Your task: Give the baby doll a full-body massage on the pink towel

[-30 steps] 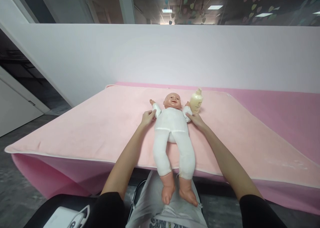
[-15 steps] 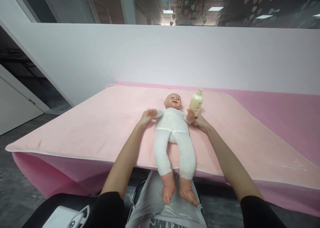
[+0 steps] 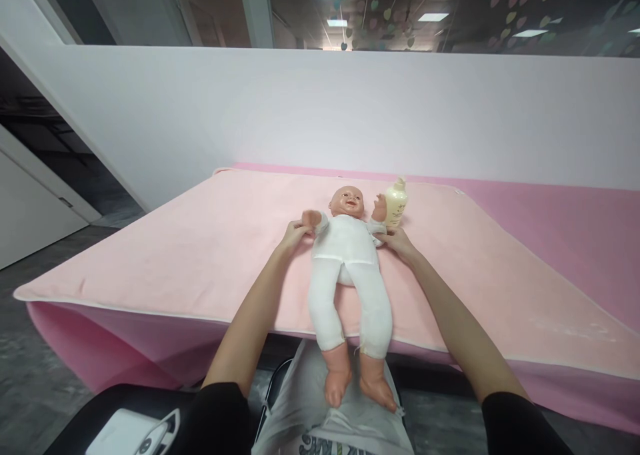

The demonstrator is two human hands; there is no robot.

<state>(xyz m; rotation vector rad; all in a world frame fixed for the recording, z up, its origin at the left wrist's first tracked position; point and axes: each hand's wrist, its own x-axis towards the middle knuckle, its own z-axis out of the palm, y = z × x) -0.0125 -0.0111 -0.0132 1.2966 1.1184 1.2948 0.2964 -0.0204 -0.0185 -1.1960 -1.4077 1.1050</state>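
A baby doll [image 3: 345,238] in a white cloth body lies on its back on the pink mat, its head toward the wall and its bare feet hanging past the near edge. My left hand [image 3: 296,235] has its fingers closed at the doll's arm on the left, just below the doll's raised hand. On the other side, my right hand [image 3: 399,241] grips the doll's arm near the elbow, that forearm pointing up. Some of my fingertips are hidden behind the arms. A pale yellow pump bottle [image 3: 397,204] stands just beyond my right hand, close to the doll's hand.
The pink mat [image 3: 200,242] covers the table, with a darker pink cloth [image 3: 565,235] beneath it. A white wall [image 3: 320,108] runs along the back, windows above it. A white device [image 3: 125,434] lies on a black chair [image 3: 65,435] at lower left.
Both of the doll's hands have moved up, the right-side one more, now beside the bottle. My right hand has shifted slightly left onto the arm.
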